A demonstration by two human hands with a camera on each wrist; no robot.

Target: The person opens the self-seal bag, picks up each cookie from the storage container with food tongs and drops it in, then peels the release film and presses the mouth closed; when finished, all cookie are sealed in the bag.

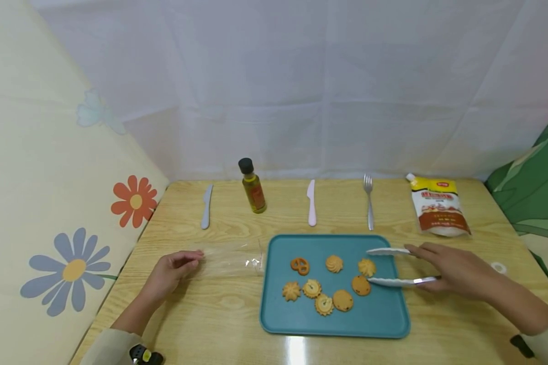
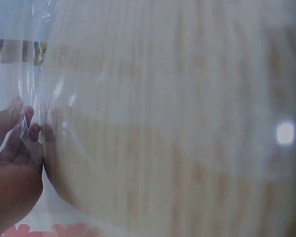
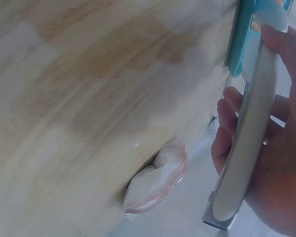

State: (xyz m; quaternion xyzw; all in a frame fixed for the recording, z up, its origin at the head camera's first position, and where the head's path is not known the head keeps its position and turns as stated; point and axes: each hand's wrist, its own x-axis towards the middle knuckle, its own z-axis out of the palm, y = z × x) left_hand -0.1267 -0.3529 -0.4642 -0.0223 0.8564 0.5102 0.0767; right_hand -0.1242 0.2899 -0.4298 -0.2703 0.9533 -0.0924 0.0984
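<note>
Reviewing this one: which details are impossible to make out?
Head view: small print on the pouch, too small.
Head view: wording on the bottle, too small.
Left wrist view: tabletop, blurred behind clear plastic.
Right wrist view: most of the tray, cut off by the picture's top edge.

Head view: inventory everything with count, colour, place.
Table: 1, tan, below
Tray: 1, teal, on table
Pretzel: 1, brown, on tray
Cookies: 7, golden, on tray
Tongs: 1, silver, over tray
Plastic: 1, clear, beside tray
Bottle: 1, yellowish, back
Knives: 2, grey, pink, flanking bottle
Fork: 1, silver, right of knives
Pouch: 1, multicoloured, back right
Ring: 1, white, far right
Backdrops: 3, white or patterned, around
Sleeves: 2, beige, bottom edge
Wristwear: 2, black, at sleeves
Left hand: 1, pinching plastic
Right hand: 1, holding tongs
</note>
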